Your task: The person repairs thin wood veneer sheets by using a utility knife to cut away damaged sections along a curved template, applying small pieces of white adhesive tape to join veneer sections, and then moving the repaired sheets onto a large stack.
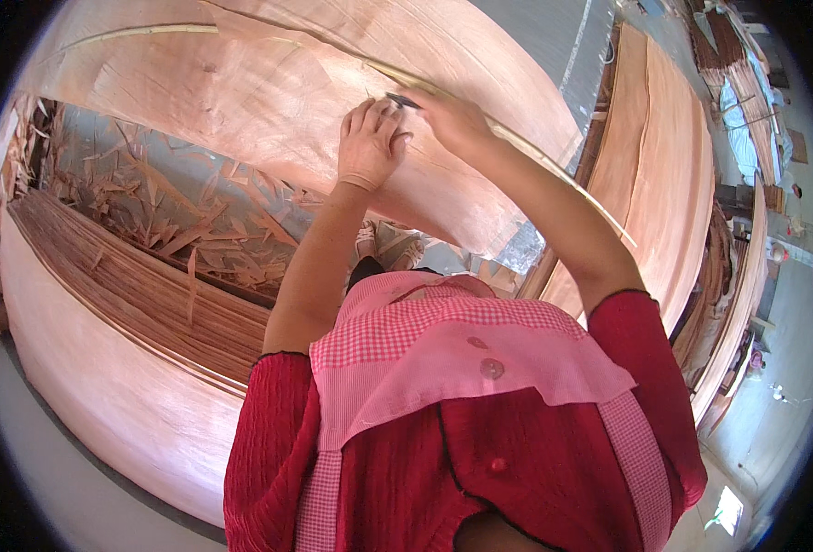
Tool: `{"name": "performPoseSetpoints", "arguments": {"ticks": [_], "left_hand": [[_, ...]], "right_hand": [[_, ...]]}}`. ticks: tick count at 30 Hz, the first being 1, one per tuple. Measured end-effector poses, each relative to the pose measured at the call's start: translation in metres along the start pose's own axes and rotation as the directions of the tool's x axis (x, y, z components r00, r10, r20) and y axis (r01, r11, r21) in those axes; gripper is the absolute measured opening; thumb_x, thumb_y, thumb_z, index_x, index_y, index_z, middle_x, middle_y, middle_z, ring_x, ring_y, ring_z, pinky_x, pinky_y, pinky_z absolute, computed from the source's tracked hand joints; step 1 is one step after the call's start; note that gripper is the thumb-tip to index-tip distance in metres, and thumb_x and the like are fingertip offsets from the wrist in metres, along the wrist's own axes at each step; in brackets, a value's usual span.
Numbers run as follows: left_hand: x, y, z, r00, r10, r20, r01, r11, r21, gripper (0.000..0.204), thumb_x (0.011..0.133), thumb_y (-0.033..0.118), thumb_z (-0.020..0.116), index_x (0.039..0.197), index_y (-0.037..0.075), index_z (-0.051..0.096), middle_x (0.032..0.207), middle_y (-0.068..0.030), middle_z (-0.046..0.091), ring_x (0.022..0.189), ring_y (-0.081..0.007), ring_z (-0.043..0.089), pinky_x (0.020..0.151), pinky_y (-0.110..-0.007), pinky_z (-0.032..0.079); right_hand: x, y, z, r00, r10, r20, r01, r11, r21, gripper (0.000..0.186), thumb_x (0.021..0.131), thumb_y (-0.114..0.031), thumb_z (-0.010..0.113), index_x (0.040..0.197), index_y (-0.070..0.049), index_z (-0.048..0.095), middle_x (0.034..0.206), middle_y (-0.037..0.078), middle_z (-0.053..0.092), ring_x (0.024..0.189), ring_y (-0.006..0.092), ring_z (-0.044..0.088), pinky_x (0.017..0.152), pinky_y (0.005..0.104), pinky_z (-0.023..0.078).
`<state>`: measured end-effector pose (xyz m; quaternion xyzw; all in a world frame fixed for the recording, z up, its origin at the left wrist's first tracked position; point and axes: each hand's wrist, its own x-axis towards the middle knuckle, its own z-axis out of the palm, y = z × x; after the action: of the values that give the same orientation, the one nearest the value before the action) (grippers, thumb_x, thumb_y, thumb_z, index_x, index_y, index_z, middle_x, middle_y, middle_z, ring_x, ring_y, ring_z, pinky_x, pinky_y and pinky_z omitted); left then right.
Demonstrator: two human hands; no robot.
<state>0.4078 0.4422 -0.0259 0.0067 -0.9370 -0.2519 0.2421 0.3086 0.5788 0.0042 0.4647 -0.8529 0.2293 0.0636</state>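
Observation:
A wide, pinkish-tan wood veneer sheet (278, 101) is spread in front of me. My left hand (370, 147) rests on it, fingers stretched out and nothing held. Just to the right, my right hand (443, 120) is closed round a small dark knife (403, 100), whose pointed end lies close to the left fingertips. Most of its handle is hidden in my palm. Past the right hand and beneath my right forearm runs a long thin pale wooden strip (540, 158), slanting across the sheet.
At the lower left stands a thick stack of veneer (140, 285). Torn veneer scraps (195, 216) litter the gap between it and the sheet. Another veneer stack (650, 166) lies on the right, with more piles beyond. My shoes (370, 241) show below the sheet's near edge.

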Motion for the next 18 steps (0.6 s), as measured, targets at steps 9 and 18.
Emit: {"name": "performPoseSetpoints", "arguments": {"ticks": [9,18], "left_hand": [[-0.002,-0.005,-0.001,1.0,-0.022,-0.023,0.022,0.999,0.023,0.031,0.068,0.024,0.061,0.097,0.015,0.059,0.112,-0.0047,0.047,0.112,-0.029,0.039,0.093,-0.043,0.03],[0.001,0.003,-0.006,0.999,-0.021,0.033,0.019,0.998,0.066,0.033,0.069,0.024,0.061,0.102,0.02,0.059,0.116,-0.0055,0.047,0.113,-0.0306,0.037,0.093,-0.043,0.029]], "right_hand": [[0.05,-0.024,-0.007,0.937,0.081,0.341,-0.011,0.979,-0.205,0.03,0.08,-0.015,0.044,0.108,-0.019,0.052,0.076,0.009,0.062,0.071,0.027,0.061,0.06,0.0384,0.047],[-0.014,-0.024,-0.015,0.933,0.311,0.183,-0.235,0.908,-0.346,0.026,0.082,-0.013,0.041,0.106,-0.012,0.049,0.068,0.014,0.059,0.062,0.0309,0.059,0.052,0.0391,0.047]]}}
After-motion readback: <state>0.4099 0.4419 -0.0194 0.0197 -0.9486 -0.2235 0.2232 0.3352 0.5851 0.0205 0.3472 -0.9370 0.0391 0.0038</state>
